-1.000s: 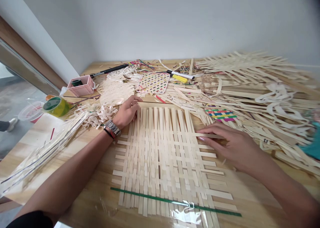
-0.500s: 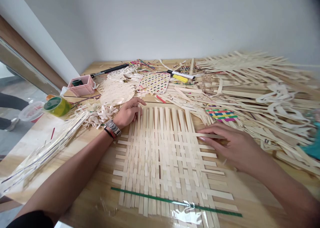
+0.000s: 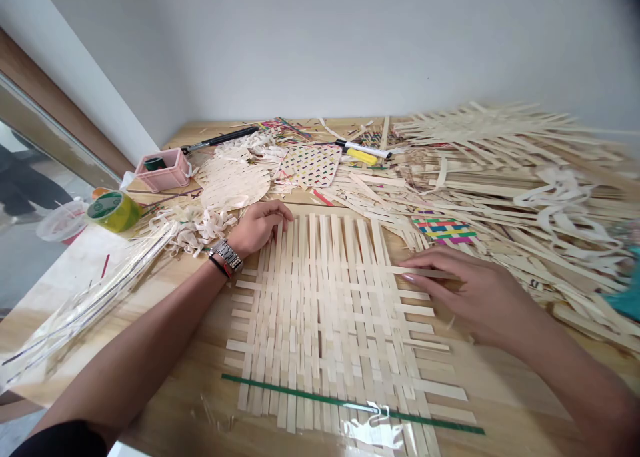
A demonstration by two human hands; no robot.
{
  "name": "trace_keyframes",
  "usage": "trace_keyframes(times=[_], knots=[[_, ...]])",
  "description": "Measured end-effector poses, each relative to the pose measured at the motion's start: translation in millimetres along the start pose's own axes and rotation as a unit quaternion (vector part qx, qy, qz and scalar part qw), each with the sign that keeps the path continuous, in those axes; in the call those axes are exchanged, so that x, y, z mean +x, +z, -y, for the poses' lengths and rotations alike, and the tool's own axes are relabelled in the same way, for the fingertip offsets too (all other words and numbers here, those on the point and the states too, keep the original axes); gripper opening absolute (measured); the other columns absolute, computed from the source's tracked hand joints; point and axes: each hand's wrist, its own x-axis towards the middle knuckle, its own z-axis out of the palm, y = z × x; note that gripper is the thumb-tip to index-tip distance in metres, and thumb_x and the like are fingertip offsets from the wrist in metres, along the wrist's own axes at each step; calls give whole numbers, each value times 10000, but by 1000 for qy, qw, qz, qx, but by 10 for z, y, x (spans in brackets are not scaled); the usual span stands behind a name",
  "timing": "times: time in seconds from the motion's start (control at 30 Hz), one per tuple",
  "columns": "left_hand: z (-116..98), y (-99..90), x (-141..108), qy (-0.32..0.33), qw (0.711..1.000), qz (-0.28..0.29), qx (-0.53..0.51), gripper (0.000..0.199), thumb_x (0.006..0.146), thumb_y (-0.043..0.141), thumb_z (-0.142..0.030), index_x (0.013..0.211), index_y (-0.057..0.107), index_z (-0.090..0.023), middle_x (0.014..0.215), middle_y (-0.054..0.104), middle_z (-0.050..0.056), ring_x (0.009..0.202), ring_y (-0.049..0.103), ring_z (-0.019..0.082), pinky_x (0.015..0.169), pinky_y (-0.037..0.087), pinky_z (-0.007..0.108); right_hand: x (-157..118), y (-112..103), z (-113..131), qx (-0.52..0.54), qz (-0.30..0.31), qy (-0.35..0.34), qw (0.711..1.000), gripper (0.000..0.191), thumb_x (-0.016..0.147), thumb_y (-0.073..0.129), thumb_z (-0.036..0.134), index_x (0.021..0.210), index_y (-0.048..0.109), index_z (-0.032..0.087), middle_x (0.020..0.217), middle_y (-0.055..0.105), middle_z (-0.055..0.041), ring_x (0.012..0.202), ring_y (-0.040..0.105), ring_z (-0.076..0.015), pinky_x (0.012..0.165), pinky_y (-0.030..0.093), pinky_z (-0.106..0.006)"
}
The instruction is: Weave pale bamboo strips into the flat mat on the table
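A flat weave of pale bamboo strips (image 3: 325, 323) lies on the wooden table in front of me. My left hand (image 3: 259, 227) rests on its far edge, fingers on the upright strips, with a metal wristwatch (image 3: 227, 255) on that wrist. My right hand (image 3: 475, 293) lies at the weave's right side, its fingertips on a crosswise bamboo strip (image 3: 425, 271); the thumb is hidden. A green ruler (image 3: 350, 402) crosses the weave's near end, above a piece of clear plastic film (image 3: 373, 427).
Heaped bamboo strips (image 3: 505, 177) cover the table's right side. Beyond the hands lie woven mats (image 3: 310, 165), a coloured weave (image 3: 443, 230), a marker (image 3: 363, 149), a pink box (image 3: 163, 171) and a tape roll (image 3: 114, 211). A person's legs (image 3: 25, 183) show beyond the glass at left.
Both hands have shifted slightly to the right, and the view has moved a little. The legs beyond the glass have moved.
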Motion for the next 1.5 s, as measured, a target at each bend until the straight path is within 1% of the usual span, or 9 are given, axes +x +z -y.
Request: trace_keyframes(times=[0.1,0.3,0.43,0.6,0.87,1.07,1.27,1.5], knots=[[12,0,1,2,1000,2,4,193,817,516,-212,880,693,-167,753,673,4,469,506,92,455,404,232,-2,13,21,4,-7,-6,1000,438,977,605,665,942,783,266,978,790,-77,845,744,-232,778,580,-394],[20,-2,4,16,1000,4,6,189,806,513,-199,867,688,-163,752,672,4,471,512,92,458,409,232,-7,11,58,23,0,-9,1000,382,991,625,607,940,779,262,978,780,-72,847,732,-225,752,565,-371],[18,1,2,15,1000,5,8,189,807,512,-202,869,686,-163,754,669,4,475,520,93,458,414,232,-8,18,44,20,-10,-19,1000,361,994,637,584,937,779,257,968,786,-70,843,735,-218,766,561,-369],[18,2,-1,15,1000,4,13,189,815,514,-206,868,691,-165,764,677,9,500,530,97,474,424,227,-7,35,43,26,-13,-28,999,358,995,636,582,935,781,260,968,790,-75,851,739,-223,765,562,-376],[18,8,2,13,1000,2,14,197,832,503,-207,870,691,-167,759,665,7,482,513,91,467,404,228,-7,44,60,23,-13,-16,1000,379,991,628,606,927,781,265,975,796,-78,862,743,-232,780,567,-398],[13,13,-2,13,1000,0,19,199,840,503,-214,874,694,-169,758,663,1,457,492,82,447,385,225,-11,48,46,33,-20,-23,999,346,984,655,574,923,782,258,967,790,-77,860,739,-230,779,574,-395],[11,11,0,13,1000,-3,19,203,835,501,-210,869,697,-168,752,659,2,470,502,89,450,382,228,-11,44,67,29,-11,-21,999,320,990,660,547,931,782,257,969,786,-74,855,731,-227,781,563,-391],[4,13,-5,12,1000,-6,20,199,842,499,-218,862,692,-172,747,658,1,483,508,94,464,389,228,-7,27,50,29,4,-5,1000,372,976,625,628,915,782,297,961,786,-71,833,732,-259,746,581,-437]])
